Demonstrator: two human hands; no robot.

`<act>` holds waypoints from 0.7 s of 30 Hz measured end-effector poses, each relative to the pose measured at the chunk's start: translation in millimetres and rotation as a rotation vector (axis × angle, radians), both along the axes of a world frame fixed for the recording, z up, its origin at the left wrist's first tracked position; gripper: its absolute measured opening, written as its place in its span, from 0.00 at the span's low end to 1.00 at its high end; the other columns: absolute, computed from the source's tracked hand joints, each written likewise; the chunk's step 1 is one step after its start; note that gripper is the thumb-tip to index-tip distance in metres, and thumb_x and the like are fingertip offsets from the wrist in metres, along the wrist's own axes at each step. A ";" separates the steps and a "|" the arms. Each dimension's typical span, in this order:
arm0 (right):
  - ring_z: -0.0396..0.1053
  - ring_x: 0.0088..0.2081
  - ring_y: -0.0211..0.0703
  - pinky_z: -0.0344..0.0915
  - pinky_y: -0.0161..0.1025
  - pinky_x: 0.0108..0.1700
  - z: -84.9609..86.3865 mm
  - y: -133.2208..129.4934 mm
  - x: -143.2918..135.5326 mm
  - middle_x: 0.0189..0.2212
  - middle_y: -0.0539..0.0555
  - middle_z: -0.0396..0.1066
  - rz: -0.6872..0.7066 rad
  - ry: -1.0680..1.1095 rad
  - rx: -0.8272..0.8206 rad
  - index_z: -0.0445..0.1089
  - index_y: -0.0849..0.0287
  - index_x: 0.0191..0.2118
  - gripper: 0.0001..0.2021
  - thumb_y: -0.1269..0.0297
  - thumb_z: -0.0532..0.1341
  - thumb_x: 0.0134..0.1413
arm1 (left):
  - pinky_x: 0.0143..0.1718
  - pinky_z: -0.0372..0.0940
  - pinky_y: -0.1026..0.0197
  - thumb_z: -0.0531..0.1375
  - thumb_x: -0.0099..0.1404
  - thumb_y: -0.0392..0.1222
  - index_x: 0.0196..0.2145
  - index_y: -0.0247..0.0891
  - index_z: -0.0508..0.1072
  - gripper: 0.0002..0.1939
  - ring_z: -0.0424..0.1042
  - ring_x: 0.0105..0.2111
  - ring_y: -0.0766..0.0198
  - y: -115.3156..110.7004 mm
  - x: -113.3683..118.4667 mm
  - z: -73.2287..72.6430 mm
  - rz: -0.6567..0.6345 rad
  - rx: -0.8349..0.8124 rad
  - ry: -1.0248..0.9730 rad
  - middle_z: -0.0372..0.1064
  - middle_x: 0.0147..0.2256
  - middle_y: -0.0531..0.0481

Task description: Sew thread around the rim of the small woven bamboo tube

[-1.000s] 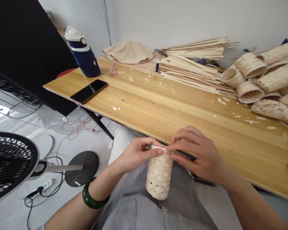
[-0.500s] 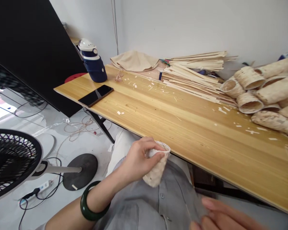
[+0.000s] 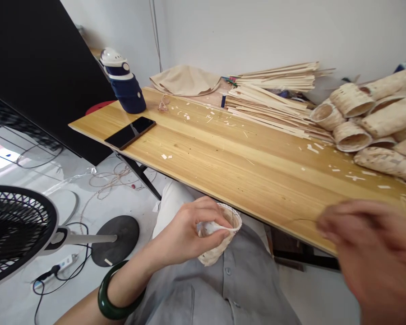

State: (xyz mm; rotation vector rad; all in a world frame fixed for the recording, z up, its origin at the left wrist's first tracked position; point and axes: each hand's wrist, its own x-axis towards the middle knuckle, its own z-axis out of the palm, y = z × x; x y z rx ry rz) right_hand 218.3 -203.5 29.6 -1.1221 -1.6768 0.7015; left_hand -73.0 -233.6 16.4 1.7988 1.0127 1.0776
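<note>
My left hand (image 3: pixel 196 230) is closed on a small woven bark cup (image 3: pixel 211 256), thumb outside and fingers at its mouth. Pale stitching runs round the cup's rim, and its open mouth tips up toward the table edge. Above the table's front edge at right, my right hand (image 3: pixel 368 248) is blurred by motion, its fingertips pinched together. A fine thread (image 3: pixel 304 220), possibly with a needle, sticks out leftward from those fingertips. Between the thread and the cup no clear link shows.
On the wooden table (image 3: pixel 203 167) lie a phone (image 3: pixel 130 132), a blue bottle (image 3: pixel 126 92), a thread spool (image 3: pixel 223 100), wood strips (image 3: pixel 267 108) and scraps. Several bark tubes (image 3: pixel 352 135) are heaped at right. A fan (image 3: pixel 20 230) stands at left.
My right hand has swung up and outward from low near my lap to above the table's front edge. The cup stays in my left hand, its mouth turned more into view.
</note>
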 end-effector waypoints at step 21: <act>0.68 0.30 0.37 0.61 0.32 0.30 17.5 9.2 -50.7 0.31 0.48 0.73 0.602 -0.648 -0.369 0.70 0.53 0.39 0.11 0.61 0.51 0.69 | 0.40 0.67 0.60 0.64 0.64 0.37 0.35 0.37 0.80 0.04 0.75 0.38 0.61 2.0 -7.9 1.6 0.186 -0.019 0.005 0.78 0.35 0.47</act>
